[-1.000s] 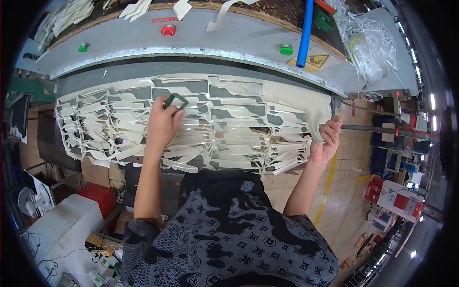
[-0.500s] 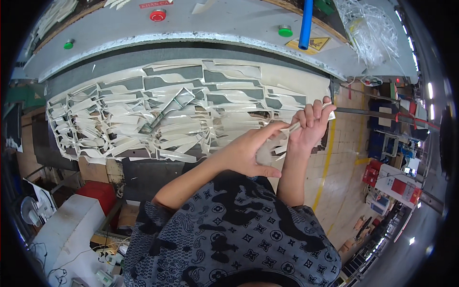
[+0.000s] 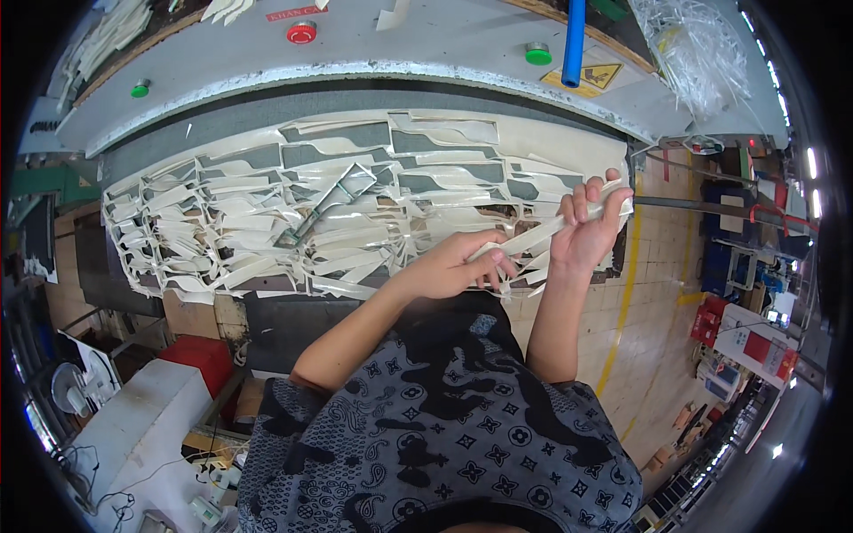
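Observation:
Cream-coloured cut strips [image 3: 530,238], held as a narrow bundle, stretch between my two hands above the right part of the work surface. My right hand [image 3: 586,226] is closed around their upper right end, fingers curled upward. At the lower left end, my left hand [image 3: 455,266] pinches the strips between thumb and fingers. Left of my hands, a metal cutting die [image 3: 330,204], long and narrow with a wider end, lies on the cut cream sheet [image 3: 453,189]. Many loose cream pieces [image 3: 233,229] are scattered over the sheet's left half. How many strips I hold cannot be made out.
Behind the sheet runs a grey machine beam with a red button [image 3: 302,33] and green buttons [image 3: 538,54]. A blue tube [image 3: 574,44] hangs at the top. Clear plastic strands [image 3: 693,58] are heaped at the upper right. A metal bar [image 3: 680,203] juts out to the right.
My left hand has gone from spread fingers to a pinch on the strips' lower end. More of the strips' length now shows between my hands. The whole view has shifted slightly.

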Available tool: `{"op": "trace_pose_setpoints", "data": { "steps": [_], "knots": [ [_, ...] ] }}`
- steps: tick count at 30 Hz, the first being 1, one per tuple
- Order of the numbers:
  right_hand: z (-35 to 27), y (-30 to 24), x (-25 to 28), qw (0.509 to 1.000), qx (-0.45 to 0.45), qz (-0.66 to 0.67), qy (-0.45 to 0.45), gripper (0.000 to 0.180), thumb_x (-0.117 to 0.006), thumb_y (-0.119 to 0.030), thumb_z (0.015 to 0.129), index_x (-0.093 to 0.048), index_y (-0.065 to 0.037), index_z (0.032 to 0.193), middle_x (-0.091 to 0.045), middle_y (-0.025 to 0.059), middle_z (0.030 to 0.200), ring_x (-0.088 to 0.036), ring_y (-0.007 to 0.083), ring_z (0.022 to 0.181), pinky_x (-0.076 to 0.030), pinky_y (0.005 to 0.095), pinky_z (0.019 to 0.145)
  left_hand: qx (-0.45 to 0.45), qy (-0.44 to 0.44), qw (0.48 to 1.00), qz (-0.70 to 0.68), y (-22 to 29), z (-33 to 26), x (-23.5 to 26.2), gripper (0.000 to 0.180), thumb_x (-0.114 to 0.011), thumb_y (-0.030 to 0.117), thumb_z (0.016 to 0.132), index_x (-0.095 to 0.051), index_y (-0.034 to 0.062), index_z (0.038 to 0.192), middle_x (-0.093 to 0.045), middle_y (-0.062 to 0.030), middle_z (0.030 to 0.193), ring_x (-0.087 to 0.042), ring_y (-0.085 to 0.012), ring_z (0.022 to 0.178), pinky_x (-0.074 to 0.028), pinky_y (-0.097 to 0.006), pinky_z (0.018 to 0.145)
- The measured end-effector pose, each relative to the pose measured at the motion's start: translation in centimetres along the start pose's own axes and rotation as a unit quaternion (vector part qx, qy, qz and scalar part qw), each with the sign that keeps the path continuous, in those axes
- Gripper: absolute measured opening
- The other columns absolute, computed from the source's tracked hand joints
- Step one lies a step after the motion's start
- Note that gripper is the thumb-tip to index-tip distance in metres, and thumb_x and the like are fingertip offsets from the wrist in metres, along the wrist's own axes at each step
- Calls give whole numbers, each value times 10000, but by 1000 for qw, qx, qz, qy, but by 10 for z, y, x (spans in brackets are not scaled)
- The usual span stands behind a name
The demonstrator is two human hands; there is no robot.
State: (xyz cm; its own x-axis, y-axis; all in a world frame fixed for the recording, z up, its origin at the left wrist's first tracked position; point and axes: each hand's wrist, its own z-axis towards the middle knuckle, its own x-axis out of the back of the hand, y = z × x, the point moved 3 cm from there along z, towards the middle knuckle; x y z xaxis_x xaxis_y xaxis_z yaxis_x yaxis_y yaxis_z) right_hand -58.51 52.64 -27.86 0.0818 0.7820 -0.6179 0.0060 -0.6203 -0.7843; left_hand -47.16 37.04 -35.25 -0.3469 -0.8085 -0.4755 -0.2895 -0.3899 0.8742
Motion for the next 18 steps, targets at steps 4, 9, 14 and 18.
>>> {"op": "trace_pose_setpoints", "data": {
  "steps": [4, 9, 14, 18],
  "knots": [
    [-2, -5, 23, 1000, -19, 7, 11, 411, -506, -434, 1130, -526, -68, 1317, -504, 51, 936, -470, 156, 790, -413, 281, 677, -81, 180, 934, 299, -10, 24, 49, 347, -686, 283, 1045, -692, 3, 1250, -759, -80, 987, -697, -144, 820, -560, -314, 774],
    [-11, -2, 51, 999, -22, 4, 25, 416, -492, -446, 1133, -530, -66, 1299, -505, 54, 937, -474, 181, 824, -416, 318, 742, -73, 309, 846, 428, -2, 96, 122, 268, -740, 280, 977, -776, 52, 1114, -762, -143, 941, -733, -254, 860, -575, -400, 783],
    [-24, 9, 53, 997, -48, -28, 45, 437, -474, -472, 1135, -556, -55, 1235, -535, 54, 884, -492, 184, 800, -424, 328, 731, 5, 237, 708, 665, -19, 160, 155, 331, -776, 337, 922, -793, 97, 1150, -765, -162, 995, -738, -373, 1007, -585, -501, 873],
    [-32, 8, 62, 996, -42, -52, 56, 422, -456, -459, 1145, -558, -63, 1248, -533, 44, 901, -486, 172, 811, -415, 319, 741, 72, 259, 745, 610, -25, 168, 151, 343, -801, 355, 899, -801, 119, 1147, -774, -169, 1069, -736, -362, 1051, -588, -480, 910]
  ]
}}
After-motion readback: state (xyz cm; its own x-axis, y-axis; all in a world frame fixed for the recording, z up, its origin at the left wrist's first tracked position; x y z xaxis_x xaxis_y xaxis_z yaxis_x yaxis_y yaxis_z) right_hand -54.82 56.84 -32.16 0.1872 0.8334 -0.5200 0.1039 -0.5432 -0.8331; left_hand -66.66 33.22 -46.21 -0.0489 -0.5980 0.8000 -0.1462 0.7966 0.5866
